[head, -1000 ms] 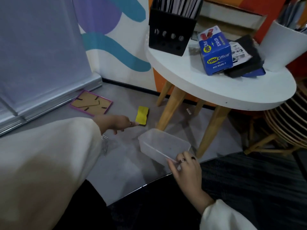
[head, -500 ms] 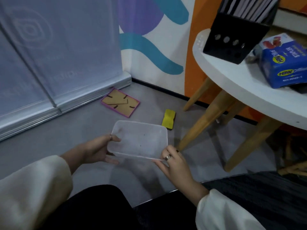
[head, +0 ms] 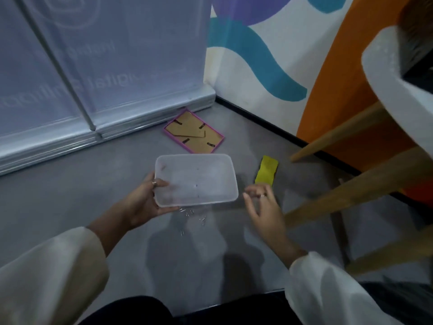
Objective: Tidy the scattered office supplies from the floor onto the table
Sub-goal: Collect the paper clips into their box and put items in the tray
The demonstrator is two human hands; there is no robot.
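- While the left hand (head: 145,202) grips the short left edge of a clear plastic container (head: 196,179), thumb over the rim and fingers beneath, the right hand (head: 263,205) hovers released just off the container's right edge, fingers spread and touching nothing.
- Head view: the container is held slightly above the grey floor (head: 82,195); a scatter of small metal clips (head: 194,215), apparently paper clips, lies on the floor directly under its near edge.
- A yellow pad (head: 266,170) rests on the floor at two o'clock from the container, just beyond the right hand's fingertips; a pink-edged picture frame (head: 194,133) lies face-down at twelve o'clock, by the banner stand.
- The white table (head: 393,73) juts in at upper right, its wooden legs splayed at three o'clock; every scattered item remains off it.
- Risk: held by one edge only, the container could tip or slip, and the tiny clips could skid away when pinched off the smooth floor.
- Half a second earlier both hands held the container; the right hand has since let go, and the view has swung left.
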